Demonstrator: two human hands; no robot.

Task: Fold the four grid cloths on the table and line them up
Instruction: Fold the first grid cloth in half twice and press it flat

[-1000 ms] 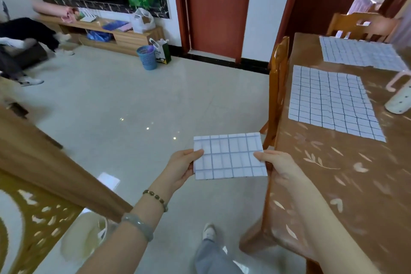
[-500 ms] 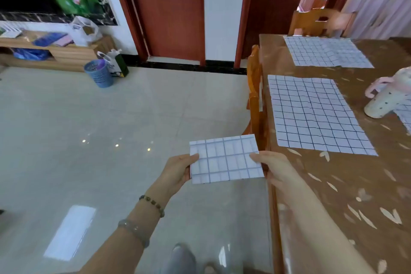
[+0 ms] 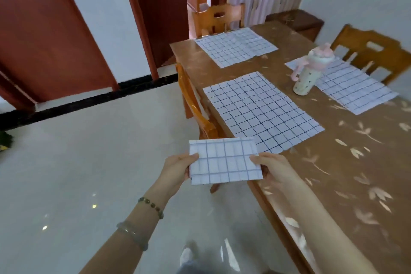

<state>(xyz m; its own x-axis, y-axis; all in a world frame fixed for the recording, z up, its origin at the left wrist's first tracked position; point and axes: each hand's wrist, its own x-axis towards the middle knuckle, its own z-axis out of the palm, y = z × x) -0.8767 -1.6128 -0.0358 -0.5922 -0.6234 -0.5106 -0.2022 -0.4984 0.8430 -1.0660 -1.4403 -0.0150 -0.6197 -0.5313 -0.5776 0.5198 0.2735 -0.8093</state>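
A small folded grid cloth [image 3: 224, 160] is held flat in the air just off the table's near-left edge. My left hand [image 3: 175, 168] pinches its left side and my right hand [image 3: 274, 168] pinches its right side. On the brown table [image 3: 355, 184] lie three unfolded white grid cloths: the nearest one [image 3: 260, 109] just beyond my hands, another [image 3: 235, 45] at the far end, and a third [image 3: 353, 87] on the right side, partly under a bottle.
A white and pink drinking bottle [image 3: 311, 73] stands on the right cloth's near corner. Wooden chairs stand at the table's left side [image 3: 195, 113], far end [image 3: 219, 18] and right side [image 3: 373, 51]. Shiny tiled floor lies to the left; red doors are behind.
My view has swung right toward the table, bringing the third cloth and the right chair into sight. The folded cloth stays pinched between both hands and has drifted nearer the table's edge.
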